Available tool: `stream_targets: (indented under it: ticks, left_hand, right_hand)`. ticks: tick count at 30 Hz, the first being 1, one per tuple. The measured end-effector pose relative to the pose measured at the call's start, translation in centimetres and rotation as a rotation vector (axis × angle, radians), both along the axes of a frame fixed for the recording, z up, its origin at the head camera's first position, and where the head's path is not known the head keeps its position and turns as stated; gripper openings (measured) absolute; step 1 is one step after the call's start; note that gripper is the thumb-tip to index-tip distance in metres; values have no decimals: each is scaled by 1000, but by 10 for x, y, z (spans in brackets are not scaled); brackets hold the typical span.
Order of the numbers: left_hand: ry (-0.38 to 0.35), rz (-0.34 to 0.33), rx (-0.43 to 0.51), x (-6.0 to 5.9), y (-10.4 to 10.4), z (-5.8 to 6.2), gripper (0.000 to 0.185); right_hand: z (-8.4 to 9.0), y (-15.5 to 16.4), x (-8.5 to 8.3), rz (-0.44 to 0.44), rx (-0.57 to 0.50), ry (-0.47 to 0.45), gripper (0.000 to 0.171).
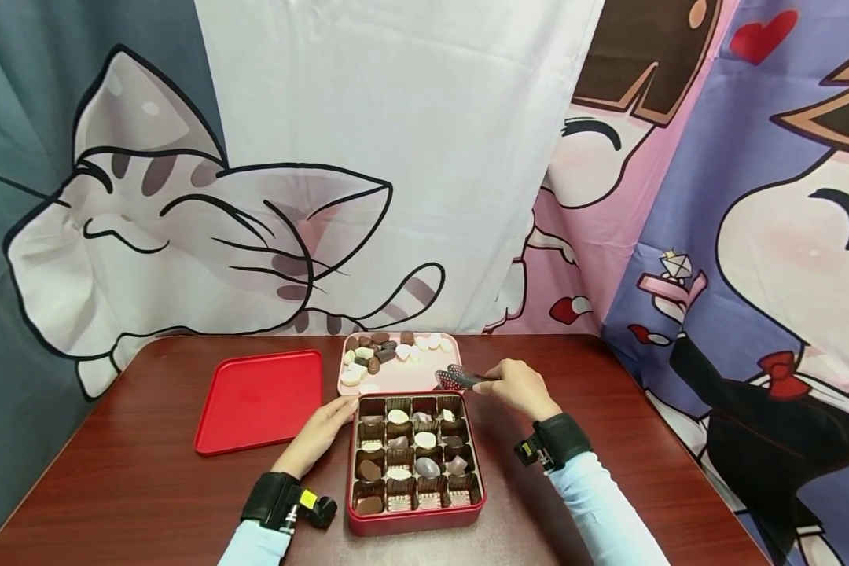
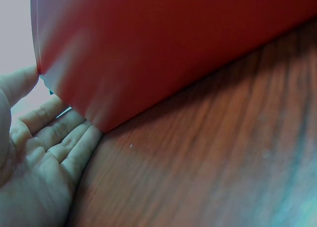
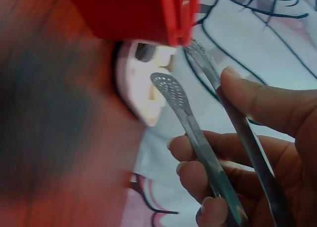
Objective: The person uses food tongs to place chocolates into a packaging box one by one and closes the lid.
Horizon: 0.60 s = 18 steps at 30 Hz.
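Observation:
A red box (image 1: 416,527) with a gold divided insert stands on the table, chocolates (image 1: 369,471) lying in many of its compartments. My left hand (image 1: 323,431) rests at its far left corner; in the left wrist view the nearly straight fingers (image 2: 74,142) touch the red wall and the thumb is at the rim. Beyond the box, my right hand (image 1: 520,387) holds metal tongs (image 1: 460,377) over the near right part of a pink tray (image 1: 424,376). In the right wrist view the perforated tong tips stand apart, with nothing between them.
Several dark and pale chocolates (image 1: 373,365) lie on the left and back of the pink tray. A red lid (image 1: 262,402) lies flat to the left of the box. Behind the table (image 1: 573,362) hangs a printed curtain (image 1: 410,94).

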<state>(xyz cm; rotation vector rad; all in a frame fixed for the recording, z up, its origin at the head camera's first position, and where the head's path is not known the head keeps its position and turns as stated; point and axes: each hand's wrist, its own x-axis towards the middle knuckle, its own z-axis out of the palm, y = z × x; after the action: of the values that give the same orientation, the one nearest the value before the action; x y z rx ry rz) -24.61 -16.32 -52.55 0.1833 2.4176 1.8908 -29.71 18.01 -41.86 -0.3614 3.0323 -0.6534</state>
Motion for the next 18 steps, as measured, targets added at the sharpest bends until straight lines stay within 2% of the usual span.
stream_targets:
  ticks: [5,12,18]
  left_hand:
    - [2,-9,4,0,-1,0,44]
    - [11,-7,-12,-1,-1,1,45]
    - [-2,0,-7,-1,0,0,45]
  right_hand:
    - [-11,-2,-6,3,9,-5,19]
    - [-17,-6,-7,24,-14,-24,18]
    - [-21,-6,-5,17,-35,3,18]
